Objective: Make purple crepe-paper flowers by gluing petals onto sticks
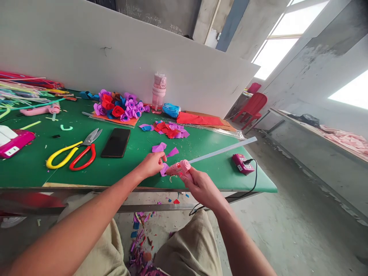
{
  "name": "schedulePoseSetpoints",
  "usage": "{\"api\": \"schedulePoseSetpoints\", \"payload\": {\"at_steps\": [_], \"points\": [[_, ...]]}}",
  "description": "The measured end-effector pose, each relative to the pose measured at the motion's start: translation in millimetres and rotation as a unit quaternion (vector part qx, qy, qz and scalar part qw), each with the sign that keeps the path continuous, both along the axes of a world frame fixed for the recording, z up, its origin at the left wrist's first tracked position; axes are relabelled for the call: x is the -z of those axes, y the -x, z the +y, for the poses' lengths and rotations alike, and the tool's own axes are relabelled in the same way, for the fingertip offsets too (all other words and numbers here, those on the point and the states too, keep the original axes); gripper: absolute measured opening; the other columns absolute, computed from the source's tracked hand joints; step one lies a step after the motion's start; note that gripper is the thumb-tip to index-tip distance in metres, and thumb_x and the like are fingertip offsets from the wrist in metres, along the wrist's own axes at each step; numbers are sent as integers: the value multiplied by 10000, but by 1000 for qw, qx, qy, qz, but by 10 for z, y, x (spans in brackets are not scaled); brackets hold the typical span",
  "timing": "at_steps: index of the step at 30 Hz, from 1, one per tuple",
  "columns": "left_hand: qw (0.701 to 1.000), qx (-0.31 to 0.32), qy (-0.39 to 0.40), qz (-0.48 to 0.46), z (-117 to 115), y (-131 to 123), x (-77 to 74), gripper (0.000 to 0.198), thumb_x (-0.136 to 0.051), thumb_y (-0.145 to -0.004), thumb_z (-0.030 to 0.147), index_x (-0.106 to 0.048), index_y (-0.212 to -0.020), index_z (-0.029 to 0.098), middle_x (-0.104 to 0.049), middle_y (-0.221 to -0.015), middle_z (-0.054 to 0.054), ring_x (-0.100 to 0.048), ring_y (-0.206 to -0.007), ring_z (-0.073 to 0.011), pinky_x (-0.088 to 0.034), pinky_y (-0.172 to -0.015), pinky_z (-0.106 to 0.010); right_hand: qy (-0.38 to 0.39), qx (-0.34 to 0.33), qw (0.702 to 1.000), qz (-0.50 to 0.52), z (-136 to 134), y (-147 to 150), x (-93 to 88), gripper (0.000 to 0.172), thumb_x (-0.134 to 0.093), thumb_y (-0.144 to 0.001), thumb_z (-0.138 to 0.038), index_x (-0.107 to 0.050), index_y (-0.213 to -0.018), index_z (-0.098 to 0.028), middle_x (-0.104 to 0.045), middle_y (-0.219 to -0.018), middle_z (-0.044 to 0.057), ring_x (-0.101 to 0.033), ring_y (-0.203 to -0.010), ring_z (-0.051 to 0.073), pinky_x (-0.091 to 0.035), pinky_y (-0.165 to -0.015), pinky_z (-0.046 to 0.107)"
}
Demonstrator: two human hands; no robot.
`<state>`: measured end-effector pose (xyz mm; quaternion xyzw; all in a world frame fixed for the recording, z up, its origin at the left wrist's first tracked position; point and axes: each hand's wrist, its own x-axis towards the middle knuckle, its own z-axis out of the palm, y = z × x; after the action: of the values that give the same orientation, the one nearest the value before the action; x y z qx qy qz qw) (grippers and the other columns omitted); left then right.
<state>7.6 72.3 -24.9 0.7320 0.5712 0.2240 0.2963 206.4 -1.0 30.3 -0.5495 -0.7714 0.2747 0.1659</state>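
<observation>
My right hand [201, 186] is wrapped round the handle of a pink hot glue gun [178, 167], with a long translucent glue stick [224, 150] jutting from its back to the upper right. The gun's nozzle points left, close to a purple paper petal [164, 170]. Pinched fingers of my left hand [152, 165] hold this petal above the front of the table; the exact grip is partly hidden. Just beyond that hand lie two more loose purple petals [159, 147], one near the fingertips.
On the green table [138, 153] lie scissors [83, 147], a phone [115, 143], finished paper roses [120, 105], a petal pile [171, 130] and a pink bottle [159, 93]. A power socket [240, 165] with a cable sits at right. Scraps litter the floor below.
</observation>
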Motion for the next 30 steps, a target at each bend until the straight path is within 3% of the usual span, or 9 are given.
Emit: {"api": "schedulePoseSetpoints", "payload": {"at_steps": [15, 20, 30], "points": [[1000, -6, 1, 5, -10, -14, -27, 222, -491, -641, 62, -598, -793, 184, -548, -587, 42, -523, -575, -131, -343, -554, -231, -6, 27, 999, -35, 34, -73, 9, 285, -375, -892, -428, -419, -722, -204, -474, -617, -20, -334, -530, 113, -234, -504, 231], [1000, -10, 6, 9, -11, -13, -31, 234, -492, -636, 58, -601, -798, 186, -561, -598, 40, -531, -585, -130, -344, -553, -229, 2, 40, 999, -21, 47, -110, 28, 265, -376, -885, -410, -448, -733, -205, -508, -626, -7, -399, -540, 125, -251, -506, 230], [1000, -4, 3, 8, -13, -10, -34, 232, -486, -637, 66, -601, -798, 187, -554, -585, 40, -529, -585, -134, -346, -555, -235, -12, 32, 999, 17, 15, -110, 9, 284, -392, -886, -428, -468, -735, -200, -451, -585, -33, -358, -515, 110, -263, -490, 223]]}}
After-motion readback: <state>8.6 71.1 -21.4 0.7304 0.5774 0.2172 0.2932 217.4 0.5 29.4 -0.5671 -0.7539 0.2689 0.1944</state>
